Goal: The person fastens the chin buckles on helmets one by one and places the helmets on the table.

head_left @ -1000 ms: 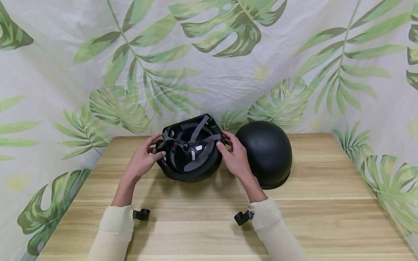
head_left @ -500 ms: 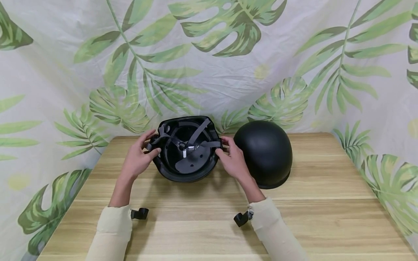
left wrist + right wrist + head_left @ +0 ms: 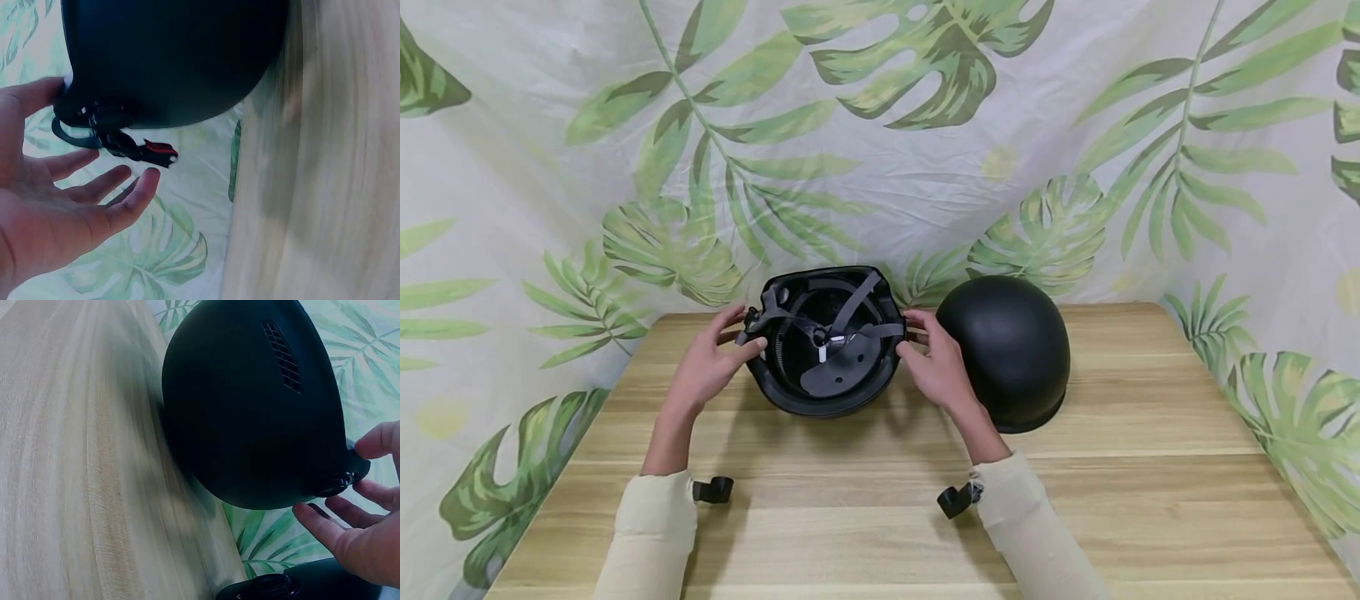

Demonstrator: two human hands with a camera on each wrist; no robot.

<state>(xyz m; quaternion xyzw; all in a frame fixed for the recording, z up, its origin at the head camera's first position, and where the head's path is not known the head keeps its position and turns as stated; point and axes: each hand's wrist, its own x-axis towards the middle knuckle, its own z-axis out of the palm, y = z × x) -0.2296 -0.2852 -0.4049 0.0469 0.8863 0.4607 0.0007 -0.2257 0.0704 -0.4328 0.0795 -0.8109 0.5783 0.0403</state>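
A black helmet (image 3: 850, 379) is held inner side up and tilted toward me near the back of the table, its grey straps and padding showing. My left hand (image 3: 706, 362) holds its left edge, thumb at the rim and the other fingers spread outside by the strap clip. In the left wrist view a black buckle (image 3: 159, 153) with a red edge hangs by the fingertips. On the opposite side my right hand (image 3: 932, 362) pinches the rim with thumb and fingers. The right wrist view shows a slotted vent (image 3: 283, 357) on the shell.
A second black helmet (image 3: 1011, 354) sits dome up on the table, close beside my right hand. The wooden table (image 3: 850, 533) ends at a leaf-patterned cloth (image 3: 925, 192) hanging behind. A black wrist camera (image 3: 712, 490) juts from my left sleeve, another (image 3: 957, 500) from my right.
The helmet has turned so that its inside faces me more, and shifted slightly left. My left hand has moved a little left and its fingers have loosened. The second helmet stays put.
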